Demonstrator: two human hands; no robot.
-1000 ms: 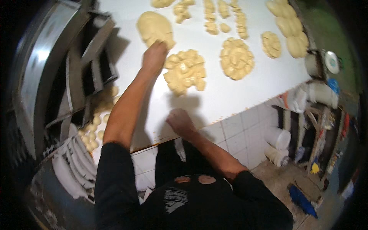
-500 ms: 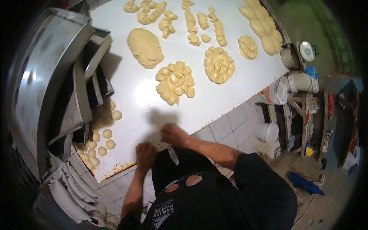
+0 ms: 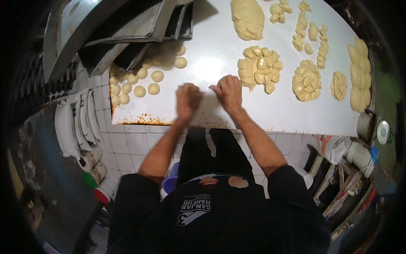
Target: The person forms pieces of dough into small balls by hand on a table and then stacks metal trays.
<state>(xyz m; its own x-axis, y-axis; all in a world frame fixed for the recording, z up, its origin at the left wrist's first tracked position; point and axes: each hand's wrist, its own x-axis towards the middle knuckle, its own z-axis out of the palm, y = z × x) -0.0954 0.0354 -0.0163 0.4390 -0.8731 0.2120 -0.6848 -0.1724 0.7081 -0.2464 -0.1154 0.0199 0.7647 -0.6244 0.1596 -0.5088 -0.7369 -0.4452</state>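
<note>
Showing curled fingers (image 3: 230,81) near the surface's front edge (image 3: 270,120), left hand (image 3: 188,101) and right hand (image 3: 229,95) are seen left of cut dough (image 3: 261,67). Any grasp cannot be told.

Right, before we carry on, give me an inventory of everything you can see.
Table: one, white, across the upper middle
Dough balls: over a dozen, pale, table's left end
Dough lump: one, pale yellow, table's far side
Cut dough rounds: three, yellow, right of the hands
Small dough pieces: many, yellow, upper right
Smooth dough pieces: several, yellow, table's right end
Metal pans: several, grey, upper left
Sacks: several, white, left
Pot: one, grey, right
Bucket: one, purple-blue, below the table
Wooden rack: one, brown, lower right
Shirt: one, black, bottom
Left hand: one, bare, near table's front edge
Right hand: one, bare, beside it
</note>
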